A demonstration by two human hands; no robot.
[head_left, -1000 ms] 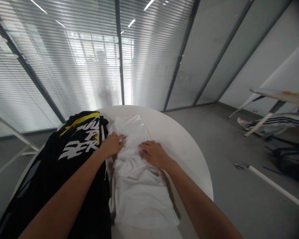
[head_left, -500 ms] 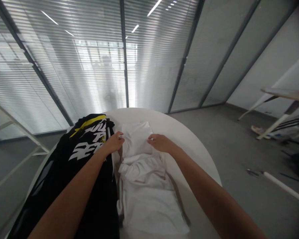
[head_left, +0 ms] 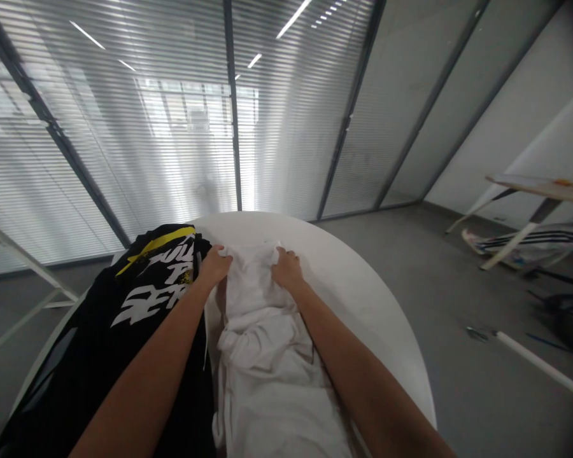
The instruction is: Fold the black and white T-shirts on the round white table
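A white garment lies lengthwise on a round white table, rumpled in its middle. My left hand is closed on the garment's far left corner. My right hand is closed on its far right corner. Both forearms stretch out over the cloth. A black garment with white lettering and a yellow stripe lies to the left, touching the white one.
Glass partitions with blinds stand behind the table. A white frame stands at the left. At the right are another table, a striped cloth under it, and a white rod on the grey floor.
Both hands slid from the middle of the white garment out to its far end and closed on its two far corners. The far part now looks bunched.
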